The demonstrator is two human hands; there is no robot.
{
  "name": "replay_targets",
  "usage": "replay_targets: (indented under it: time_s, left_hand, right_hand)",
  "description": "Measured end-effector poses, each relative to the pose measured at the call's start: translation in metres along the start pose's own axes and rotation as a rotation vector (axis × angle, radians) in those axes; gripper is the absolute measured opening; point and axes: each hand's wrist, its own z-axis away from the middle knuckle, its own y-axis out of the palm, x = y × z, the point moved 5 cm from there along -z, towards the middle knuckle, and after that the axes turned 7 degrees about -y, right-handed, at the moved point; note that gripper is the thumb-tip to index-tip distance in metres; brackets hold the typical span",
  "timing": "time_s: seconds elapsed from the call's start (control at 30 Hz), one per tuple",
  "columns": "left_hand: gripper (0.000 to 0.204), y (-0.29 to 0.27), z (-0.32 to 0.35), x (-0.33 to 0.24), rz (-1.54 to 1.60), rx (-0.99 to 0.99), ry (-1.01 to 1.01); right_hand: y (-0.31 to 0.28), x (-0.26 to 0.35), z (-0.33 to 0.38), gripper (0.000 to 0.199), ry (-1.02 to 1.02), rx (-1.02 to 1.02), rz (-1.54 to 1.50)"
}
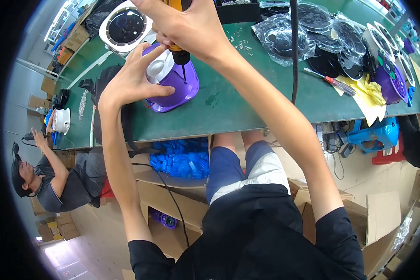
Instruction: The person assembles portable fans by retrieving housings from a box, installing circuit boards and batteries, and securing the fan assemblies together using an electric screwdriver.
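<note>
My right hand (191,30) is closed around a yellow and black electric screwdriver (181,57), held upright. Its thin bit points down into a purple plastic housing (184,88) on the green table. A white round part (159,67) sits inside the housing. My left hand (130,83) wraps the housing's left side, thumb across its near face and fingers over the upper edge. Where the bit's tip meets the housing is too small to make out. Just beyond my left hand stands a white-framed unit with a dark round face (126,27).
Loose screws (240,44) are scattered on the green table (238,93). Plastic-wrapped black discs (284,39), a screwdriver (331,81) and another purple housing (389,84) lie to the right. A black cable (294,51) hangs down. Below stands a box of blue pieces (182,158). A co-worker (56,172) sits left.
</note>
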Motion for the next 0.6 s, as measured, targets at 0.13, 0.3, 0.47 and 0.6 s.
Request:
replay_targets:
  time_s: [0.13, 0.3, 0.47, 0.6]
  left_hand:
    - [0.103, 0.004, 0.000, 0.005, -0.012, -0.015, 0.007]
    - [0.100, 0.003, 0.001, 0.004, 0.005, -0.037, 0.018]
    - [0.093, 0.006, 0.001, 0.002, 0.103, 0.044, 0.003]
    - [0.089, 0.014, -0.005, 0.010, 0.128, 0.013, 0.107]
  right_hand:
    - [0.002, -0.003, 0.001, 0.021, 0.022, -0.009, 0.002]
    - [0.005, 0.000, 0.002, 0.022, -0.016, 0.004, 0.039]
    - [0.017, 0.016, 0.016, 0.025, -0.042, -0.217, 0.268]
    - [0.022, 0.020, 0.016, 0.028, 0.005, -0.192, 0.253]
